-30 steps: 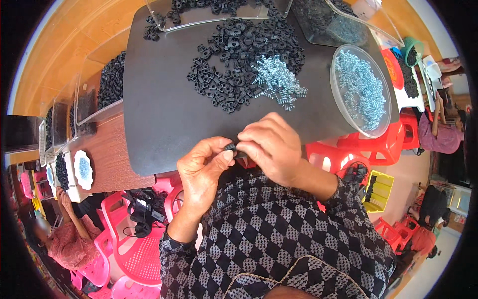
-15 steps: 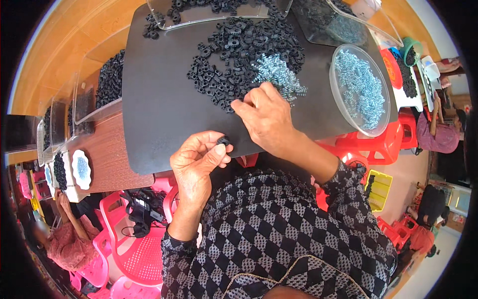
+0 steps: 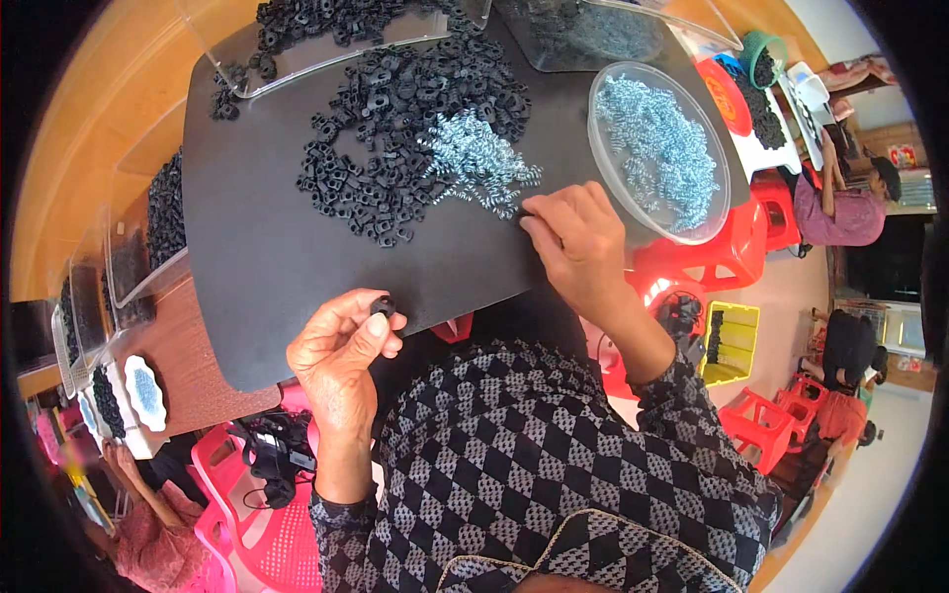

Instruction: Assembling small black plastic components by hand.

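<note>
My left hand [image 3: 336, 361] is closed, pinching a small black plastic part [image 3: 383, 305] between thumb and fingers above the near edge of the dark tabletop [image 3: 259, 267]. Fingertips together, my right hand [image 3: 585, 242] is just right of a loose heap of small metal coil springs [image 3: 477, 158]. A small dark piece [image 3: 525, 211] shows at its fingertips, too small to make out fully. Beside and beyond the springs spreads a large pile of black plastic parts [image 3: 425, 89]. A round clear tub [image 3: 597, 148] full of springs stands to the right.
A clear bin [image 3: 341, 66] with black parts is at the far edge. More bins of black parts [image 3: 166, 212] line the left. Pink chairs [image 3: 282, 539], red stools [image 3: 756, 430] and a yellow crate [image 3: 732, 368] surround the table. Other people [image 3: 840, 212] sit right and left.
The view has shifted, so the table sits farther left. My right hand has moved right, from the black pile's near edge to beyond the springs. My left hand keeps its black part.
</note>
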Action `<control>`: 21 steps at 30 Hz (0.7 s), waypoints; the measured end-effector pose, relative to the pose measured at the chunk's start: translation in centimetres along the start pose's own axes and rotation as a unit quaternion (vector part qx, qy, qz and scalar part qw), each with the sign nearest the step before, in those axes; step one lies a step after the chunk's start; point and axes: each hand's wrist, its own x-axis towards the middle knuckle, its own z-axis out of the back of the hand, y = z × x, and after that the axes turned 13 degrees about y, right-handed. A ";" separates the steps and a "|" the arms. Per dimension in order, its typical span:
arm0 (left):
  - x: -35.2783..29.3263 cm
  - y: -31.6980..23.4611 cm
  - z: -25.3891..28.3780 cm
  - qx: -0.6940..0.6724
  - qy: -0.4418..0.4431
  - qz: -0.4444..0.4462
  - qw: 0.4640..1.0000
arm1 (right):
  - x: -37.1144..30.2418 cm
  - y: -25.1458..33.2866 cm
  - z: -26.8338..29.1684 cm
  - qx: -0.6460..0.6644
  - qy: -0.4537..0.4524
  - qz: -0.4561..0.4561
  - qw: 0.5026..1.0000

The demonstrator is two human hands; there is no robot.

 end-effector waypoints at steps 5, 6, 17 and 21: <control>-0.1 0.2 -0.1 0.002 -0.008 0.002 1.000 | 0.7 0.6 -1.1 -0.004 0.005 0.035 0.999; -0.1 0.2 -0.1 -0.002 -0.005 0.000 1.000 | 0.8 0.6 -1.3 -0.022 0.009 0.046 0.999; 0.2 0.0 -0.4 -0.001 -0.026 0.004 1.000 | 2.4 1.5 -2.6 0.014 0.001 0.106 0.994; 0.5 -0.2 -0.9 0.008 -0.002 -0.007 1.000 | 3.4 2.5 -3.0 0.061 -0.033 0.126 0.990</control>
